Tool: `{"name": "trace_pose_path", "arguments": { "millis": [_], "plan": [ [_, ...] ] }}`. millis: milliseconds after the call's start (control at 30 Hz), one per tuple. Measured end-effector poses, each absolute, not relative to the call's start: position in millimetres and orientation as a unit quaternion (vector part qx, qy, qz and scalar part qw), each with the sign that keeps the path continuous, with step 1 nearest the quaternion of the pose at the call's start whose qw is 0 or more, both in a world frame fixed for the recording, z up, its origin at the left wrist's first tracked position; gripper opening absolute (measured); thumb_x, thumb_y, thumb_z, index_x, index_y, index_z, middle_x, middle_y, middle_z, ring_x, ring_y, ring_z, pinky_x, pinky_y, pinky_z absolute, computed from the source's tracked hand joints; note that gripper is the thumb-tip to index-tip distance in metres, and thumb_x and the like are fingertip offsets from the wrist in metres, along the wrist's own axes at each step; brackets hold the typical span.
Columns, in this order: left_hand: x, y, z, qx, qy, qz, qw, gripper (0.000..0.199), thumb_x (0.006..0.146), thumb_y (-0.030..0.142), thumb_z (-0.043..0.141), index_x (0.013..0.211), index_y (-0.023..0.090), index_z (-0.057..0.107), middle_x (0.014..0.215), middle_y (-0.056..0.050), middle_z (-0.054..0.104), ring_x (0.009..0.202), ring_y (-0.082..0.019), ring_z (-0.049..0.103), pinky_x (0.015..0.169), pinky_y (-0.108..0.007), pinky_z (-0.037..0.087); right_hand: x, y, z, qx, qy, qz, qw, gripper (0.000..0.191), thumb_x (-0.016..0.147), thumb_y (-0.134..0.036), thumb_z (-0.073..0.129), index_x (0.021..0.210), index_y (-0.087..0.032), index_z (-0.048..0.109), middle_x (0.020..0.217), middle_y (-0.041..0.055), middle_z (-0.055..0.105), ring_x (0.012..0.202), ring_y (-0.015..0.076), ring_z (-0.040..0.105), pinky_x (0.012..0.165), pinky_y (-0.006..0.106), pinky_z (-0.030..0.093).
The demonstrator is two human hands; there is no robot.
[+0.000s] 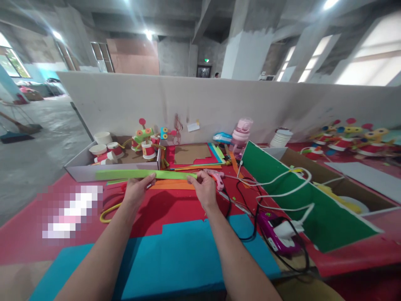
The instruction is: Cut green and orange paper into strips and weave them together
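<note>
A long, light green paper strip (pixel 171 174) is stretched level between my two hands above the red table cover. My left hand (pixel 138 190) pinches it near its middle, and its free end runs out to the left. At the strip's right end, my right hand (pixel 205 188) has thumb and fingers closed on it. Just beyond my right hand lies a pink glue gun (pixel 216 177). Orange paper (pixel 175 184) rests on the table behind the strip. A yellow looped handle (pixel 109 213) shows left of my left forearm; what it belongs to is unclear.
Blue sheet material (pixel 175 251) covers the near edge. At back left, a box (pixel 94 172) holds paper cups and a cup figure (pixel 148 148). To the right stand a green-sided box (pixel 294 205) and a purple power strip (pixel 275 234) with tangled cables. A pink bottle (pixel 241 136) stands behind.
</note>
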State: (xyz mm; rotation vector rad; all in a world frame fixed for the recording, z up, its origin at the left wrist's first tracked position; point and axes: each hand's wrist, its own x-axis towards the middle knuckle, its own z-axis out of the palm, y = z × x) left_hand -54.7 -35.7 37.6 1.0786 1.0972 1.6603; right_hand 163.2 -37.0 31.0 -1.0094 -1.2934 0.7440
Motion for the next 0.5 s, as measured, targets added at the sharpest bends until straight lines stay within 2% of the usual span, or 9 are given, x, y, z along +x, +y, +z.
{"name": "trace_pose_path", "arguments": {
  "millis": [200, 333, 500],
  "plan": [
    [-50.1, -36.5, 37.4, 0.390, 0.427, 0.689, 0.437, 0.023, 0.056, 0.027, 0.080, 0.055, 0.013, 0.062, 0.051, -0.001, 0.059, 0.052, -0.011, 0.053, 0.054, -0.025, 0.045, 159.9, -35.8, 27.3, -0.416, -0.523, 0.380, 0.639, 0.035, 0.071, -0.044, 0.071, 0.060, -0.021, 0.047, 0.056, -0.0051, 0.055, 0.058, 0.0114, 0.053, 0.061, 0.024, 0.043],
    [-49.4, -35.7, 36.2, 0.389, 0.411, 0.699, 0.437, 0.021, 0.056, 0.025, 0.080, 0.058, 0.013, 0.063, 0.052, 0.000, 0.059, 0.050, -0.010, 0.053, 0.055, -0.025, 0.046, 156.4, -34.6, 26.5, -0.389, -0.454, 0.462, 0.655, 0.040, 0.063, -0.044, 0.077, 0.061, -0.021, 0.044, 0.055, -0.0062, 0.055, 0.056, 0.0116, 0.056, 0.061, 0.025, 0.046],
    [-49.7, -34.4, 34.8, 0.396, 0.413, 0.702, 0.424, 0.021, 0.057, 0.025, 0.081, 0.057, 0.013, 0.063, 0.050, 0.000, 0.058, 0.049, -0.010, 0.053, 0.052, -0.023, 0.044, 155.3, -33.4, 26.6, -0.380, -0.419, 0.494, 0.660, 0.046, 0.057, -0.046, 0.080, 0.061, -0.020, 0.043, 0.053, -0.0077, 0.052, 0.055, 0.0119, 0.058, 0.059, 0.025, 0.047]
  ]
}}
